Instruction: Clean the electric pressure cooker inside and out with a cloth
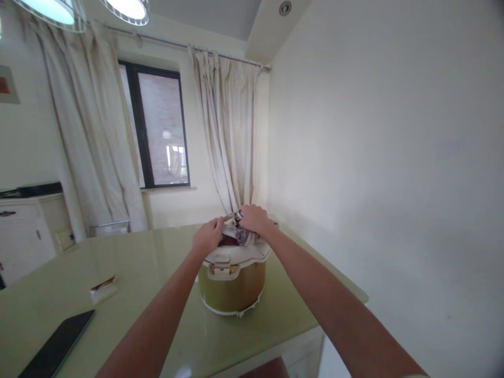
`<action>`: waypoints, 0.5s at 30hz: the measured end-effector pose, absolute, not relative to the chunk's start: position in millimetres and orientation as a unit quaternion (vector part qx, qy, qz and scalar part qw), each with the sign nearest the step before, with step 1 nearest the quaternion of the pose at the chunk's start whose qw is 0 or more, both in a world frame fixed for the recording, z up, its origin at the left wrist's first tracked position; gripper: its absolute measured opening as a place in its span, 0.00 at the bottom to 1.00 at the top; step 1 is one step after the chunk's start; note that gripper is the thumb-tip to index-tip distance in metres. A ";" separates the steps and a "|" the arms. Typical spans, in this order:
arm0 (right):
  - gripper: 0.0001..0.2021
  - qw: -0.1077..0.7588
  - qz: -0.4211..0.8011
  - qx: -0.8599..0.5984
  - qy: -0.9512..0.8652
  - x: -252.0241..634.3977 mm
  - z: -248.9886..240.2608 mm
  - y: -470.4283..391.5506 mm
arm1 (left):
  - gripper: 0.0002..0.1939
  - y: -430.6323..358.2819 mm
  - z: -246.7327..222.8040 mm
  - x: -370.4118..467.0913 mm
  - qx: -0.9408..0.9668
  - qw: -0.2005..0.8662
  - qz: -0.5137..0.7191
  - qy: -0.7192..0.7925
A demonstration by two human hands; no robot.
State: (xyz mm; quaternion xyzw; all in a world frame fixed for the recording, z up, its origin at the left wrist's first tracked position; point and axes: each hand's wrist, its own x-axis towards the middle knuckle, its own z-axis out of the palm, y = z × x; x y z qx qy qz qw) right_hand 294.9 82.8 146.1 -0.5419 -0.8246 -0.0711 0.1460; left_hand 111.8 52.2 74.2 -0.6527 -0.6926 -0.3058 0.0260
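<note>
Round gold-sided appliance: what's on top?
A patterned cloth, with the right hand on it and the left hand close by. The surface directly beneath the cloth is hidden.

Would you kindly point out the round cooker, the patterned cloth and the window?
Round cooker point(233, 290): head view, front of body.
Patterned cloth point(243, 235): head view, bunched middle.
Window point(162, 126): head view, glass pane.

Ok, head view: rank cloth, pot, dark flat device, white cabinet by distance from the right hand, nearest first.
1. Cloth: touching the right hand.
2. Pot: just below, on the table.
3. Dark flat device: left, toward the camera.
4. White cabinet: far left, beyond the table.
</note>
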 end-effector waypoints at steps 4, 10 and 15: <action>0.19 0.171 -0.138 -0.460 -0.860 293.4 135.8 58.0 | 0.27 52.2 76.6 113.7 -0.657 0.027 -0.288 -0.696; 0.22 0.192 -0.185 -0.425 -0.865 289.5 129.0 45.6 | 0.32 47.1 83.3 117.0 -0.644 0.010 -0.277 -0.713; 0.21 0.169 -0.107 -0.457 -0.866 295.3 138.5 73.9 | 0.29 47.7 81.5 114.4 -0.649 0.020 -0.266 -0.712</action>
